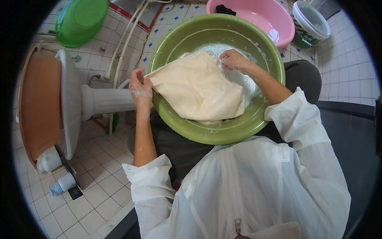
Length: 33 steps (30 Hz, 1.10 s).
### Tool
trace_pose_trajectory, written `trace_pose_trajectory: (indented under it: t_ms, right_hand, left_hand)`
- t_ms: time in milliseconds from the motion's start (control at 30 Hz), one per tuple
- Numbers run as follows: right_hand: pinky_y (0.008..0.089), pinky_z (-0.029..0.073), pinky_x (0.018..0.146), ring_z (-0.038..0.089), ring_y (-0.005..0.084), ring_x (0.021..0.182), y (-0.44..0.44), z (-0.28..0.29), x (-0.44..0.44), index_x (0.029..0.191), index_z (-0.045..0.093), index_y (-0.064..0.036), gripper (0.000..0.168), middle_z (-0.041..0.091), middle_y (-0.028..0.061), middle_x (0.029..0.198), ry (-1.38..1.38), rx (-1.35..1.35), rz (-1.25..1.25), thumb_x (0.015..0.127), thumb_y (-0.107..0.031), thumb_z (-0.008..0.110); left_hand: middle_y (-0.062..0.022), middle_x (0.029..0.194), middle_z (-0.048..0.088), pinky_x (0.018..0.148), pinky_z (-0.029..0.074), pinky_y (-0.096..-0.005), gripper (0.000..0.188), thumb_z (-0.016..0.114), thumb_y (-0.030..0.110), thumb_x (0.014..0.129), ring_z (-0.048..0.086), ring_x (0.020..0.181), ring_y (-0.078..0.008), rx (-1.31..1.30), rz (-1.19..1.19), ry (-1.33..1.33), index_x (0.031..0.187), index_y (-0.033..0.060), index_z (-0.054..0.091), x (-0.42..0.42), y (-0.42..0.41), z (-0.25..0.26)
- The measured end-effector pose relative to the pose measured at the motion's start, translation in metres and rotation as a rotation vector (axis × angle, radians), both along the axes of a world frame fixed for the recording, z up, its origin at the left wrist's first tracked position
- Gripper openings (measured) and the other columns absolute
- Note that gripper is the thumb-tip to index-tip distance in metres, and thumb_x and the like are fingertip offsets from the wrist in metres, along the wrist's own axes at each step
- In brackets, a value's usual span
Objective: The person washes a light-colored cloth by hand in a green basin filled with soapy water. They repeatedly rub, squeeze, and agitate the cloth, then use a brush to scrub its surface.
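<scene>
A wet cream-coloured cloth [197,86] lies bunched in a large green plastic basin [215,139], partly in soapy, foamy water [238,79]. At the basin's left rim, my left hand [141,86] pinches a corner of the cloth and holds it stretched out to the left. My right hand [234,61] is above the suds at the cloth's upper right edge, with its fingers curled by the fabric; whether they grip it is not clear. Suds cling to both my wrists.
Beyond the basin stand a pink tub [253,15] with a black cloth and a white cloth in it, and a white-rimmed bucket [312,22]. To the left are a pedestal washbasin [70,104], pipes [119,56], a green basin [83,22] and a pump bottle [64,182].
</scene>
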State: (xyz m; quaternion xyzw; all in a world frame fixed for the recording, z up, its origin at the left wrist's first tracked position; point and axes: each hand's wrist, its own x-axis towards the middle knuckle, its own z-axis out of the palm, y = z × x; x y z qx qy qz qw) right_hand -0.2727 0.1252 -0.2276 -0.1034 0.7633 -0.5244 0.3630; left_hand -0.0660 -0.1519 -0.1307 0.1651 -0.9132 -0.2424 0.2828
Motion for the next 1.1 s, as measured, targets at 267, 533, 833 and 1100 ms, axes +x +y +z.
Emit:
trace_pose_trajectory:
  t_ms: [267,533,833,1100]
  right_hand:
    - [0.0335,0.047,0.055,0.060,0.0184,0.058,0.001,0.006,0.009,0.077,0.066,-0.003,0.015,0.065,0.0097,0.067,0.217,0.054,0.286,0.072,-0.016,0.070]
    - [0.0268,0.044,0.057,0.055,0.0110,0.062,-0.034,0.004,0.008,0.081,0.064,-0.003,0.021,0.063,0.0015,0.070,0.456,0.135,0.227,0.081,-0.023,0.072]
    - [0.0343,0.046,0.064,0.058,0.0192,0.066,-0.035,0.008,-0.030,0.080,0.069,-0.003,0.020,0.065,0.0082,0.070,0.414,0.112,0.081,0.078,-0.022,0.074]
    - [0.0433,0.049,0.073,0.064,0.0332,0.084,-0.010,0.064,0.006,0.112,0.064,-0.008,0.028,0.066,0.0172,0.087,0.839,0.058,0.322,0.085,-0.006,0.056]
  left_hand:
    - [-0.0298,0.147,0.031,0.114,0.020,-0.0519,0.090,0.071,0.039,0.080,0.031,0.138,-0.0430,-0.418,-0.270,-0.680,0.148,0.0012,0.025,0.026,0.106,-0.002]
    - [-0.0371,0.150,0.016,0.113,0.015,-0.0592,0.123,0.082,0.048,0.066,0.020,0.139,-0.0522,-0.340,-0.209,-0.908,0.149,-0.0074,0.010,0.037,0.118,-0.015]
    - [-0.0353,0.151,0.016,0.117,0.011,-0.0527,0.129,0.084,0.048,0.061,0.015,0.143,-0.0455,-0.304,-0.209,-0.763,0.147,-0.0121,0.009,0.026,0.105,-0.015]
    - [-0.0280,0.154,0.018,0.116,0.014,-0.0534,0.104,0.076,0.041,0.074,0.016,0.144,-0.0434,-0.217,-0.284,-0.661,0.150,-0.0011,0.019,0.025,0.112,-0.005]
